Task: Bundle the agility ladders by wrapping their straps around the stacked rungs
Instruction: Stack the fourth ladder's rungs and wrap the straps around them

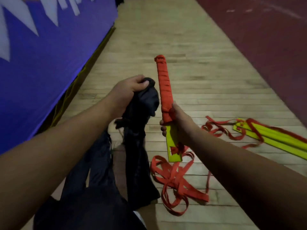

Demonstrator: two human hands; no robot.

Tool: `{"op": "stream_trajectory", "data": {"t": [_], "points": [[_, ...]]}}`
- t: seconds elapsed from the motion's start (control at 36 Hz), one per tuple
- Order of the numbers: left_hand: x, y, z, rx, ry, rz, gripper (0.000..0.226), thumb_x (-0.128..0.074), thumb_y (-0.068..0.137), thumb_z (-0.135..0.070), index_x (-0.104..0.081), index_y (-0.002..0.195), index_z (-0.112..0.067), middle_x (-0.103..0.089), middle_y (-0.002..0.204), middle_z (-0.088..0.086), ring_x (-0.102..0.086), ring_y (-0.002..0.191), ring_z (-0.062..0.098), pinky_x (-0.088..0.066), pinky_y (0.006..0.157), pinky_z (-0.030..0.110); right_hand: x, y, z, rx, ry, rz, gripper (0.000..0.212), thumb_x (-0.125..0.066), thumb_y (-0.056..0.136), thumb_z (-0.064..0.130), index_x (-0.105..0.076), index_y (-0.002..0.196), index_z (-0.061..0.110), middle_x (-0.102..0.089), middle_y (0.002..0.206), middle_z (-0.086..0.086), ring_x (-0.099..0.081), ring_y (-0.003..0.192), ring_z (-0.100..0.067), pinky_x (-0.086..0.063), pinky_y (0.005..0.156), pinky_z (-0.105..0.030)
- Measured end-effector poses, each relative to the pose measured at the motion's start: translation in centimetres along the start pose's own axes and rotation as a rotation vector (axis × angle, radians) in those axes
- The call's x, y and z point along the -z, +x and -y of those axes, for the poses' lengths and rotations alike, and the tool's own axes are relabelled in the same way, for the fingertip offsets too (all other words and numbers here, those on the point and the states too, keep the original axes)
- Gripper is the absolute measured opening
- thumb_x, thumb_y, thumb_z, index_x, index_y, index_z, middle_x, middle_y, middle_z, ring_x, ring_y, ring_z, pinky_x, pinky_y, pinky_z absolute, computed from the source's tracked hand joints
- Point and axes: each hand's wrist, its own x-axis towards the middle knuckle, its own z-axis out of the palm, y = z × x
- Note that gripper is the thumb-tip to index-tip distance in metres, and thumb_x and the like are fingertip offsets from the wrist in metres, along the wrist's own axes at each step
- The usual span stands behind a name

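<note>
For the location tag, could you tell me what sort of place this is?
Probably an indoor sports hall: a pale wooden strip floor, a blue banner with white shapes, and flat yellow plastic ladder rungs with red straps on it.

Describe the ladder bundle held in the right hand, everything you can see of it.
The ladder bundle is a stack of flat yellow-green rungs, upper length bound tightly in red strap, slotted lower end bare. The right hand grips it where the wrapping ends, nearly upright over the wooden floor. Loose strap trails from that end into loops on the floor. The left hand holds black fabric beside it.
</note>
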Motion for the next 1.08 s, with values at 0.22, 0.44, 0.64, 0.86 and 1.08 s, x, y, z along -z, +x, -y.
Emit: {"op": "stream_trajectory", "data": {"t": [0.22,0.44,0.64,0.86,1.08], "points": [[-11.1,-3.5,-5.5,0.023,0.263,0.310,0.038,-0.065,0.090,0.004,-0.049,0.124,-0.002,-0.070,0.110,0.020,-0.071,0.098,0.030,-0.059,0.083,0.034,3.9,-11.0,7.6,0.088,0.099,0.085,0.037,-0.056,0.097,0.042,-0.069,0.116,0.014,-0.076,0.091,-0.008,-0.073,0.076,-0.022,-0.057,0.074,-0.034],[-18.5,-5.2,-6.9,0.282,-0.022,0.059,0.030,-0.049,0.100,-0.043,-0.056,0.091,-0.016,-0.052,0.074,0.003,-0.049,0.060,0.016,-0.040,0.050,0.021,8.6,-17.7,10.7,0.265,-0.012,-0.108,0.004,-0.060,0.089,0.008,-0.061,0.089,0.012,-0.061,0.076,-0.005,-0.060,0.064,-0.018,-0.049,0.058,-0.024],[-23.2,-6.1,-4.2,0.589,-0.372,0.407,0.018,-0.068,0.085,-0.021,-0.062,0.073,-0.009,-0.065,0.054,0.002,-0.065,0.047,0.015,-0.053,0.044,0.023,10.2,-21.7,10.5,0.200,-0.150,-0.162,0.007,-0.063,0.088,0.009,-0.061,0.082,0.012,-0.059,0.065,-0.004,-0.057,0.053,-0.017,-0.047,0.050,-0.021],[-22.4,-4.1,-7.3,0.374,-0.772,-0.075,0.029,-0.055,0.100,-0.012,-0.040,0.082,0.005,-0.058,0.075,0.027,-0.071,0.076,0.032,-0.056,0.075,0.038,13.3,-20.7,6.6,0.028,-0.240,-0.334,0.009,-0.060,0.085,-0.001,-0.062,0.083,0.008,-0.055,0.061,-0.009,-0.054,0.043,-0.019,-0.048,0.046,-0.025],[-17.5,-0.8,-6.4,0.351,-0.886,-0.155,0.052,-0.066,0.094,-0.030,-0.053,0.130,0.004,-0.067,0.114,0.023,-0.069,0.102,0.036,-0.057,0.084,0.046,16.4,-19.1,5.4,-0.086,-0.555,-0.637,0.010,-0.062,0.092,0.008,-0.064,0.085,0.001,-0.060,0.065,-0.012,-0.059,0.047,-0.024,-0.053,0.048,-0.032]]}}
